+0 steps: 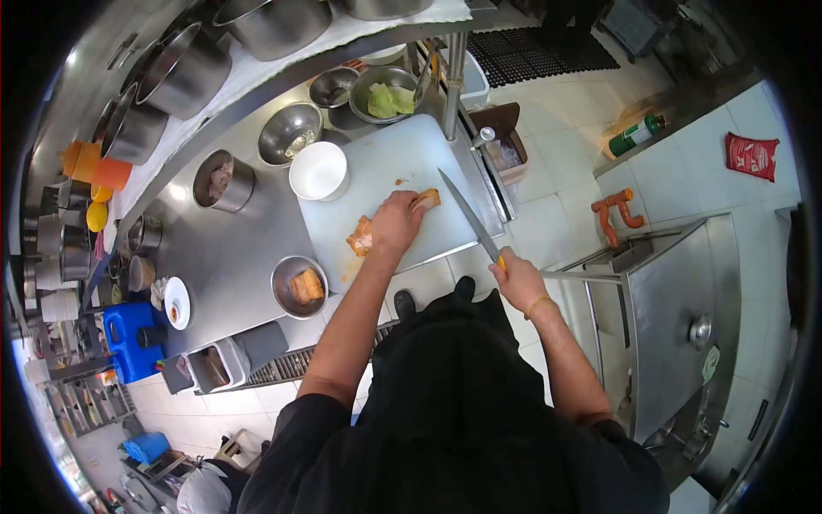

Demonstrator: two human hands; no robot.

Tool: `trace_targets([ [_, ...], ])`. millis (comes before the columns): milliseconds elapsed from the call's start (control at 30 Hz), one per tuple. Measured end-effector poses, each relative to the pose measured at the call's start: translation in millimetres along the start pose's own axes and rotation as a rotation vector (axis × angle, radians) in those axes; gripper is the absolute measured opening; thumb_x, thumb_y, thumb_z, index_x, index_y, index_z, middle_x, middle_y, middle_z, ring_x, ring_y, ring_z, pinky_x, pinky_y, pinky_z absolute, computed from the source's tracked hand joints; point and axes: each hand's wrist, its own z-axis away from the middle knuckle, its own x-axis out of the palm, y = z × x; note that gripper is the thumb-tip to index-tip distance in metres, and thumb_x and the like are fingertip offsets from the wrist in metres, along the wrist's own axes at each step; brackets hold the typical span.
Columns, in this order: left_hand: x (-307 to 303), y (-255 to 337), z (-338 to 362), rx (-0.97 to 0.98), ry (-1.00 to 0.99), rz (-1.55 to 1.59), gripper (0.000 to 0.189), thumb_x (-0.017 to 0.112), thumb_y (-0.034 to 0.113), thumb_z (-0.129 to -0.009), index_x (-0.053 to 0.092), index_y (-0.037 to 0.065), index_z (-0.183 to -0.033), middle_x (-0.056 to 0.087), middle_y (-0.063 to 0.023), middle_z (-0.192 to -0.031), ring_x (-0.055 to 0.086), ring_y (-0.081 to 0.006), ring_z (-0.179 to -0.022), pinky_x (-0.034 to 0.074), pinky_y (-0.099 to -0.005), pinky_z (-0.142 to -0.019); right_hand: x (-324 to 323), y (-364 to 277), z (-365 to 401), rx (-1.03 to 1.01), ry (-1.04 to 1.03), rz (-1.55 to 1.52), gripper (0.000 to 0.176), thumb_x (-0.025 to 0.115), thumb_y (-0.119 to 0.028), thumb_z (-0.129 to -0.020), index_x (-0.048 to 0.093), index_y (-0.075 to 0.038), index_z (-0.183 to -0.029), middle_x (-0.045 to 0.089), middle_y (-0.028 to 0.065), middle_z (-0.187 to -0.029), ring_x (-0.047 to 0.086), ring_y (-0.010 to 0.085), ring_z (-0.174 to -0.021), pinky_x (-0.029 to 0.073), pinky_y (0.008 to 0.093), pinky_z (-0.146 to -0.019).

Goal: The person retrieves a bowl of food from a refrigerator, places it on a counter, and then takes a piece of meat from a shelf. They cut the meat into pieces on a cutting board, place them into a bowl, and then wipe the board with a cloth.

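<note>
A white cutting board (342, 224) lies on the steel counter in front of me. On it, my left hand (396, 221) presses down with curled fingers on an orange-brown piece of meat (425, 200), whose end sticks out past the fingertips. Another reddish-orange piece of meat (360, 236) shows beside that hand's left edge. My right hand (521, 278) is closed round the yellow handle of a long knife (469, 214). Its blade points up and left over the board's right edge, apart from the meat. Small scraps lie near the left hand.
A white bowl (318, 171) stands at the board's left corner. A steel bowl (299, 288) with orange meat sits nearer me. Behind are a bowl of green leaves (382, 92) and a steel pot (224, 181). A shelf (342, 38) with pots overhangs the counter; a sink unit (676, 317) stands right.
</note>
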Motion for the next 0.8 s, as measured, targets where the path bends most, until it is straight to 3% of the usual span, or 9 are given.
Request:
trace_targets([
  [500,3.0,-17.5,-18.6,0.003,0.0,-0.074,0.025,0.069,0.022,-0.091,0.069,0.008,-0.111,0.07,-0.0149,-0.113,0.069,-0.037,-0.1,0.055,-0.0477,-0.089,9.1,-10.3,1.8,0.049,-0.001,-0.026,0.028,0.061,-0.027,-0.101,0.049,-0.002,-0.106,0.07,0.0261,-0.085,0.067,0.048,-0.084,0.052,0.0563,-0.074],
  [600,-7.8,-4.6,-19.2,-0.106,-0.165,-0.06,0.032,0.074,0.023,-0.087,0.07,0.007,-0.114,0.07,-0.0159,-0.114,0.067,-0.0358,-0.106,0.054,-0.0448,-0.094,9.1,-10.9,0.6,0.054,0.013,-0.03,0.028,0.061,-0.027,-0.101,0.049,-0.002,-0.105,0.069,0.0258,-0.085,0.067,0.0481,-0.083,0.052,0.0561,-0.074],
  [800,-7.2,4.5,22.3,0.182,-0.062,-0.103,0.032,0.083,0.025,-0.079,0.07,0.011,-0.105,0.062,-0.0117,-0.129,0.061,-0.036,-0.118,0.05,-0.0475,-0.099,10.5,-11.0,7.3,0.041,0.047,-0.033,0.028,0.062,-0.027,-0.1,0.05,-0.002,-0.104,0.069,0.0253,-0.085,0.067,0.0478,-0.082,0.052,0.0561,-0.072],
])
